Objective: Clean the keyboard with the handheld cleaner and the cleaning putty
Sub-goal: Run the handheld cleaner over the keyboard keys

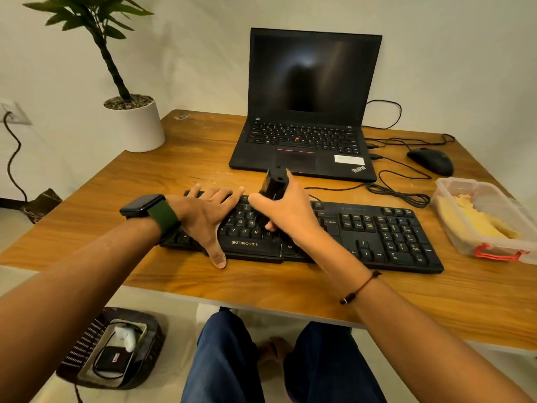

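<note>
A black keyboard [377, 231] lies across the wooden table [122, 199] in front of me. My right hand [290, 216] grips a black handheld cleaner [273, 184], held upright with its lower end down on the letter keys near the keyboard's middle. My left hand [207, 216] rests flat on the keyboard's left part, fingers spread, thumb reaching over the front edge. A clear plastic box [465, 228] at the right edge holds the yellow cleaning putty [476, 219].
An open black laptop [305, 112] stands behind the keyboard, with a mouse [431, 161] and loose cables [401, 187] to its right. A potted plant [135, 123] sits at the back left corner. A basket [116, 350] lies on the floor below.
</note>
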